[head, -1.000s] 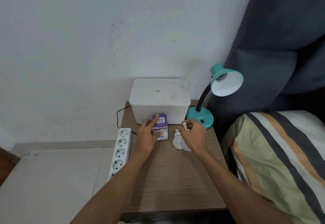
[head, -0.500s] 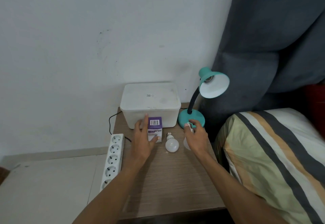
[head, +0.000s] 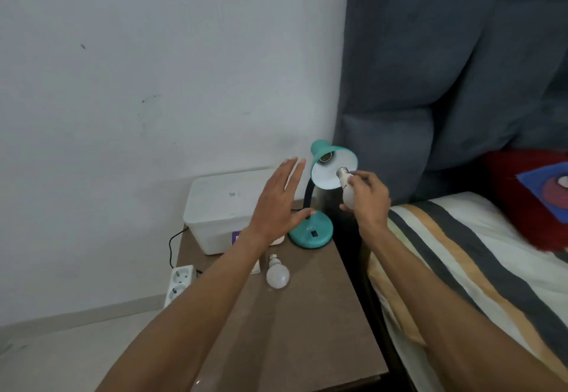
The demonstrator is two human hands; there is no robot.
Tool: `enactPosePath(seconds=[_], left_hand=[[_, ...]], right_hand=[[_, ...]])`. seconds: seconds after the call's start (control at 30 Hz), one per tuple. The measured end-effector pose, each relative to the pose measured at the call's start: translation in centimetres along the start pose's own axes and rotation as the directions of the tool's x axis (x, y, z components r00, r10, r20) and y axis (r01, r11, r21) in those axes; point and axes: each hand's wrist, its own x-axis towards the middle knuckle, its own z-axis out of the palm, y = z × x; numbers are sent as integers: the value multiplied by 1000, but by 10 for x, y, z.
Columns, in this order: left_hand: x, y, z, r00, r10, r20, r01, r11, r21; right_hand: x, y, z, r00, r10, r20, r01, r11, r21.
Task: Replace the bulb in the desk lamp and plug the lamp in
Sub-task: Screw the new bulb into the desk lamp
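nothing readable tbh, the small dark mark on the white box lid is just blur

Your right hand grips 1 bulb at the lamp shade; your left hand hovers spread; another bulb lies mid-table.

white wall | grey curtain | wooden table | striped bed

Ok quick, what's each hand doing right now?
Left hand: open, fingers spread, holding nothing.
Right hand: closed on a white bulb.
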Motion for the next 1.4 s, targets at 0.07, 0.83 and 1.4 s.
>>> enactPosePath(seconds=[0.07,0.83,1.4], left_hand=[[25,3,6,998,17,62,-16,1000,-12],[72,-17,44,984,93,150,-67,984,-166],[70,-18,43,988,74,136,-48,981,-187]], right_hand=[[7,-5,0,997,-40,67,47,994,-102],[43,25,31,844,-506,176,511,662,-548],[40,26,41,950,-311,-21,271,858,-436]])
